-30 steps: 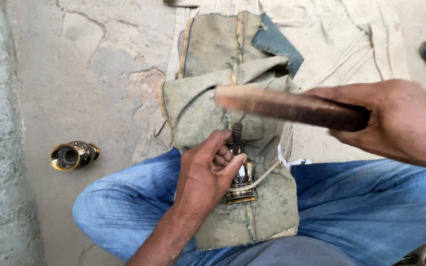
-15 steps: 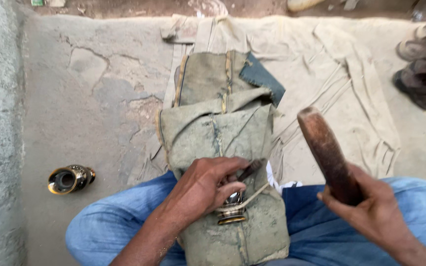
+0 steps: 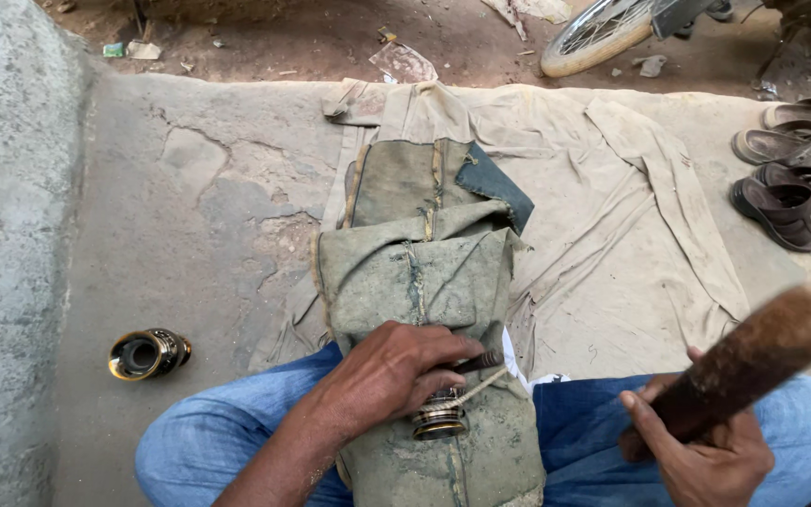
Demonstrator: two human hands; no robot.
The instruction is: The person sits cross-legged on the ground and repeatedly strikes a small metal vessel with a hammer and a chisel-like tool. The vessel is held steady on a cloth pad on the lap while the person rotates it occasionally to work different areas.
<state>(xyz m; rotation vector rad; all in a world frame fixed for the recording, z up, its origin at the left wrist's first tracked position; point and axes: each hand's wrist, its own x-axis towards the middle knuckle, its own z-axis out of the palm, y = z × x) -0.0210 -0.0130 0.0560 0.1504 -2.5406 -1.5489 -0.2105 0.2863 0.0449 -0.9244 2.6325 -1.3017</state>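
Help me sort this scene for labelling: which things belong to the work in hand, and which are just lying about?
In use:
left hand pressing a small brass piece onto the folded cloth pad
right hand gripping a wooden mallet

Lying about:
brass cup on the concrete
sandals
bicycle wheel
spread sheet

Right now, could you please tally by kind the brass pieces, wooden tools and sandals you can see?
Round brass metal pieces: 2, one under the left hand at, one on the concrete.
Brown wooden club, in the right hand: 1.
Dark brown sandals: 4.
Total: 7.
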